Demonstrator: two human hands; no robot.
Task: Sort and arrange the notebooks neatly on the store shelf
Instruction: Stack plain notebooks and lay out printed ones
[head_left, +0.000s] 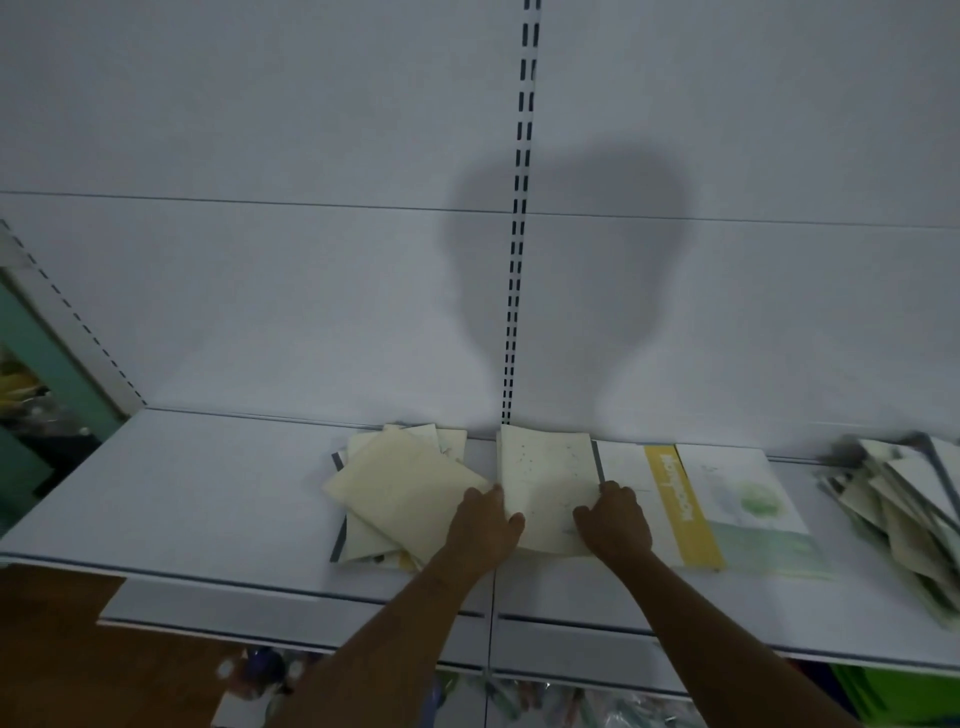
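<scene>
Cream notebook (545, 483) gripped at its edges by both curled hands (485, 519) (615, 519).

Both hands on a cream notebook (545, 488) at shelf (208, 493) centre: left hand (485, 522) gripping its left edge, right hand (615, 519) curled on its right edge. Messy notebook pile (400, 493) just left, yellow-striped notebook (727, 509) flat to the right, blurred heap (904, 509) far right. White slotted back panel (311, 286) behind.
</scene>
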